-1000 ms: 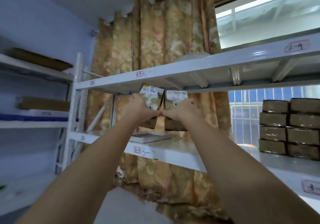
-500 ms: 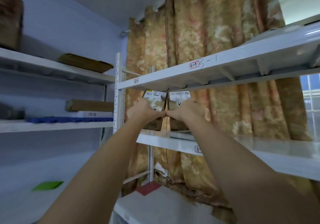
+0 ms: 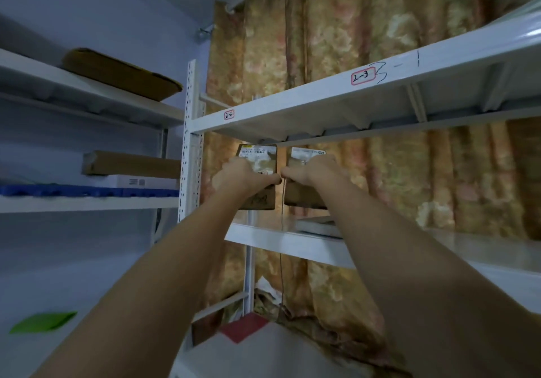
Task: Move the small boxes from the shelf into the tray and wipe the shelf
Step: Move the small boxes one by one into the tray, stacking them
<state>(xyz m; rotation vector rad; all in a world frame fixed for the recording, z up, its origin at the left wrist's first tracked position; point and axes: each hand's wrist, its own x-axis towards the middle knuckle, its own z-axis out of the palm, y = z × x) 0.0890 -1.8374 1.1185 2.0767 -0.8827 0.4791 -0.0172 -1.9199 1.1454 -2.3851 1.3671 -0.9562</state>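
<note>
Place: a storeroom, as far as I can see from where I stand.
Racking: white metal shelf point(image 3: 292, 108) units with perforated uprights point(image 3: 187, 143) around me.
Labels: red-edged location tags point(image 3: 363, 77) reading 2-3 and 2-2 on the shelf edge.
Stock: brown cardboard packages point(image 3: 128, 164) lying on the side shelves.
Backdrop: a floral curtain point(image 3: 336, 26) behind the rack.

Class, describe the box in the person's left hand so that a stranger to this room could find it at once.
Start at the white shelf marked 2-2 and 2-3, before the floral curtain. Just beneath it two small brown boxes are held side by side. Yours is the left box, gripped by the left hand: its label has a yellow strip, unlike the right box.
</note>
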